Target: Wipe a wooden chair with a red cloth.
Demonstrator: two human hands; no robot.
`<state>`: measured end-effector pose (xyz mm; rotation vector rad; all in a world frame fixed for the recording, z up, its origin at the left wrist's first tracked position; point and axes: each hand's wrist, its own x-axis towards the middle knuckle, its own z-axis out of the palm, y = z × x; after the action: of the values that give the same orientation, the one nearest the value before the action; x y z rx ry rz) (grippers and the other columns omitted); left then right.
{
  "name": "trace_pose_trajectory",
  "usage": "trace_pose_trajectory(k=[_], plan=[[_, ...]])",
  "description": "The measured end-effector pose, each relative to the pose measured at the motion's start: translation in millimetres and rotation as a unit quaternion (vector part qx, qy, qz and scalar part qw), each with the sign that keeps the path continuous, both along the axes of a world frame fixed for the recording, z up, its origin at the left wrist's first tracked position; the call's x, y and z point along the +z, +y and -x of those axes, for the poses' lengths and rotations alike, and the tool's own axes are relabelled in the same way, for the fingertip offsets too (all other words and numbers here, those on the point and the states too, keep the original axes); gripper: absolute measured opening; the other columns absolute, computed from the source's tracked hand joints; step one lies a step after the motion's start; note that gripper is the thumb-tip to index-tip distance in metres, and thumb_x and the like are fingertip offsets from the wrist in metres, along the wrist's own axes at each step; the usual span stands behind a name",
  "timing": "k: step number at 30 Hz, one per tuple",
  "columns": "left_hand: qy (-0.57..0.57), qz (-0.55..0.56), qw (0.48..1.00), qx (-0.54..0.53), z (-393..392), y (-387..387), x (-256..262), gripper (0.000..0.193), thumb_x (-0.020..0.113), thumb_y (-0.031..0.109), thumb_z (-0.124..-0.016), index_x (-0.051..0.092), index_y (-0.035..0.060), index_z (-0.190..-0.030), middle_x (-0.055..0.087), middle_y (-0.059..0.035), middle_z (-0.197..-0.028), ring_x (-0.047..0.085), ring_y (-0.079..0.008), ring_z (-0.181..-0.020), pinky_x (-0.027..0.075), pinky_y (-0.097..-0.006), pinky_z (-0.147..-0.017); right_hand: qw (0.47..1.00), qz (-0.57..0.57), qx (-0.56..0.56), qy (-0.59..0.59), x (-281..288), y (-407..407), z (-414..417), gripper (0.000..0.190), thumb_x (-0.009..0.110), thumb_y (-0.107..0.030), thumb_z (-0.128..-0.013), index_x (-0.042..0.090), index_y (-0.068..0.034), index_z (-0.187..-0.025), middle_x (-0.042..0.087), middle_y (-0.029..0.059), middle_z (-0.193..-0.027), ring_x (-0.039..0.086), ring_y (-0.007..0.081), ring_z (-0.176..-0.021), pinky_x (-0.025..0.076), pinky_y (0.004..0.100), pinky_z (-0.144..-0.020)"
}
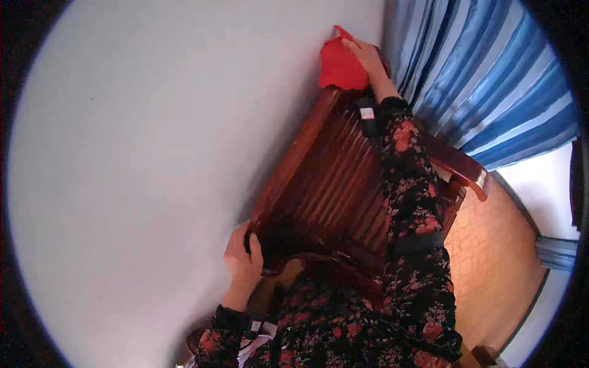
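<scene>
My right hand [366,59] holds a red cloth [343,64] at the far end of a dark wooden chair's backrest [294,156]. The cloth drapes over the top corner there, close to the wall. At the near end of the same top rail, my left hand [243,257] grips the corner, its thumb on the inner side and its fingers towards the wall. Vertical slats [338,177] fill the backrest between my hands. My right sleeve hides part of the slats and the seat.
A white wall [138,161] runs along the left, right behind the backrest. Blue and white striped curtains [464,73] hang beyond the chair. A curved wooden armrest [464,172] juts out on the right, above a tan patterned floor [497,257].
</scene>
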<state>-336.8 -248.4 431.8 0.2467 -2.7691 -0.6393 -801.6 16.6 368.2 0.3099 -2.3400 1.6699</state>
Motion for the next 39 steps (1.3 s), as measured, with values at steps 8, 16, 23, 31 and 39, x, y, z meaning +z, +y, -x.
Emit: trace_pose_trajectory(k=[8,16,23,31,39], plan=[[0.026,0.012,0.999,-0.015,3,-8,-13,0.024,0.054,0.01,-0.087,0.057,-0.0007,-0.108,0.062,-0.019,-0.096,0.06,-0.0367,-0.088,0.048,-0.0414,-0.076,0.99,-0.108,-0.054,0.067,20,-20,-38,0.039,0.055,-0.041,-0.085,0.068,-0.007,-0.099,0.067,0.0137,-0.097,0.062,0.0316,-0.092,0.047,0.037,-0.082],[0.084,-0.056,0.994,0.03,8,-12,-20,0.035,0.052,0.01,-0.089,0.049,0.0003,-0.122,0.059,-0.0181,-0.11,0.057,-0.0327,-0.098,0.048,-0.0408,-0.079,0.923,-0.22,0.07,0.307,56,-128,-284,0.024,0.057,-0.033,-0.078,0.064,-0.011,-0.07,0.062,0.0118,-0.074,0.056,0.032,-0.08,0.041,0.0486,-0.076],[0.093,-0.119,0.986,0.07,6,-23,-28,0.039,0.052,0.008,-0.089,0.044,0.0011,-0.127,0.057,-0.0172,-0.115,0.056,-0.0316,-0.103,0.046,-0.0397,-0.088,0.88,-0.287,0.233,0.297,62,-144,-278,0.027,0.058,-0.039,-0.079,0.064,-0.014,-0.07,0.062,0.0072,-0.073,0.059,0.0293,-0.075,0.042,0.0463,-0.072],[0.153,-0.155,0.974,0.058,10,-21,-36,0.042,0.051,0.006,-0.088,0.042,-0.0003,-0.129,0.055,-0.0183,-0.116,0.054,-0.0326,-0.108,0.043,-0.041,-0.091,0.893,-0.359,0.014,0.27,48,-116,-204,0.031,0.054,-0.042,-0.081,0.07,-0.015,-0.079,0.068,0.0059,-0.085,0.062,0.0288,-0.085,0.042,0.0477,-0.079],[0.209,-0.157,0.965,-0.002,13,-38,-36,0.043,0.046,0.013,-0.091,0.039,-0.0038,-0.13,0.05,-0.0209,-0.122,0.049,-0.0333,-0.113,0.038,-0.041,-0.098,0.845,-0.344,0.204,0.354,38,-204,-373,0.016,0.054,-0.021,-0.074,0.063,-0.009,-0.073,0.063,0.0093,-0.082,0.056,0.026,-0.087,0.039,0.0442,-0.088]])
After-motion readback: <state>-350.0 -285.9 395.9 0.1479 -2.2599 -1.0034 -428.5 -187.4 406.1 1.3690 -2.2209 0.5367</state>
